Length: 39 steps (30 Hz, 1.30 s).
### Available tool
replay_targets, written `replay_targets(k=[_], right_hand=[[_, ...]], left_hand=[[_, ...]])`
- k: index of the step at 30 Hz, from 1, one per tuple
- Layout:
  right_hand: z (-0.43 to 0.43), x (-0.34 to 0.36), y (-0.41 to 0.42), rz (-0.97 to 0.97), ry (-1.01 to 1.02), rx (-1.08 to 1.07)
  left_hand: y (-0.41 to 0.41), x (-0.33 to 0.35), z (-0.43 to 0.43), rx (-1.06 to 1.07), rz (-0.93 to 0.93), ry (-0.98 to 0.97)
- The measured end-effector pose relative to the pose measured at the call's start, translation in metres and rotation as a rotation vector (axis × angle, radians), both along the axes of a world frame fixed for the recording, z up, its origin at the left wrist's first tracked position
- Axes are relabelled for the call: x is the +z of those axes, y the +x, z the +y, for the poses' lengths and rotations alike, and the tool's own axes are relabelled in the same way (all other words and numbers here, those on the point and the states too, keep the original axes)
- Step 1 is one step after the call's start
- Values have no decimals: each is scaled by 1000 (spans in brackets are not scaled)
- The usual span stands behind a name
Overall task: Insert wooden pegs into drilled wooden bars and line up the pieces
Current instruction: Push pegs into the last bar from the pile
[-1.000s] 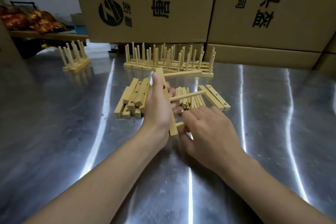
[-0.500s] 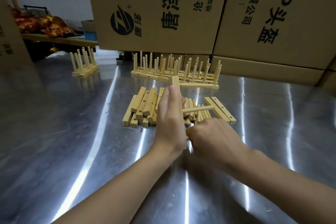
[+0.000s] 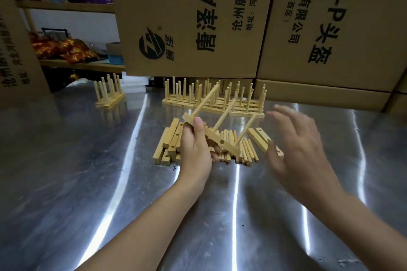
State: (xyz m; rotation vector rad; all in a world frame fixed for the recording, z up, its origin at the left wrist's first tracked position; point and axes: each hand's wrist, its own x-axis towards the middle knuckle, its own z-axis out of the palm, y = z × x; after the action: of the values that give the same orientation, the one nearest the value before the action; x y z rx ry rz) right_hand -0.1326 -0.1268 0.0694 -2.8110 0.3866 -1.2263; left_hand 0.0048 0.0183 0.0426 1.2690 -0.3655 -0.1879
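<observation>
Left hand (image 3: 195,150) grips the pale drilled wooden bar (image 3: 214,138); right hand (image 3: 295,145) is spread, empty; the tilted slim round wooden pegs (image 3: 224,114) could slip out.

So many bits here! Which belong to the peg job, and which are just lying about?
Job: held bar, left hand, right hand, loose pegs, spare bars, finished rows.
Lying about: boxes, snack bags on shelf.
</observation>
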Motion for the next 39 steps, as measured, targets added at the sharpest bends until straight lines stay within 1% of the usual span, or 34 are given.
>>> replay_targets(k=[1, 3, 4, 5, 8, 11, 13, 15, 17, 19, 22, 25, 28, 30, 34, 39], right_hand=[[-3, 0, 0, -10, 206, 34], [-7, -1, 6, 30, 589, 81], [-10, 0, 10, 49, 704, 105], [-12, 0, 15, 50, 758, 128], [-17, 5, 27, 24, 836, 257], [-25, 13, 39, 29, 822, 303], [-33, 23, 49, 19, 765, 266], [-45, 34, 66, -19, 750, 228], [-58, 41, 91, -51, 734, 180], [-71, 41, 123, -52, 688, 118], [-87, 29, 175, -6, 646, 34], [-96, 8, 224, 107, 599, -12], [-100, -12, 260, 154, 651, -42], [-100, -23, 278, 168, 685, -61], [-103, -39, 301, 188, 647, -74], [-99, -39, 316, 200, 630, -49]], left_hand=[[0, 0, -1, -8, 14, -2], [-1, 0, -3, -26, 34, -9], [-2, 1, -3, -37, 44, -16], [-4, 1, -4, -49, 56, -28], [-6, 3, -7, -84, 88, -72], [-5, 3, -9, -136, 104, -95], [-5, 1, -10, -196, 112, -82], [-5, -2, -12, -241, 114, -49], [-5, -6, -15, -261, 83, -6], [-6, -11, -18, -270, 12, 47], [-10, -17, -22, -267, -67, 155], [-10, -25, -29, -267, -80, 249], [-7, -30, -32, -273, -62, 326], [-7, -31, -34, -275, -60, 329], [-7, -30, -37, -235, -122, 366], [-8, -28, -36, -215, -137, 364]])
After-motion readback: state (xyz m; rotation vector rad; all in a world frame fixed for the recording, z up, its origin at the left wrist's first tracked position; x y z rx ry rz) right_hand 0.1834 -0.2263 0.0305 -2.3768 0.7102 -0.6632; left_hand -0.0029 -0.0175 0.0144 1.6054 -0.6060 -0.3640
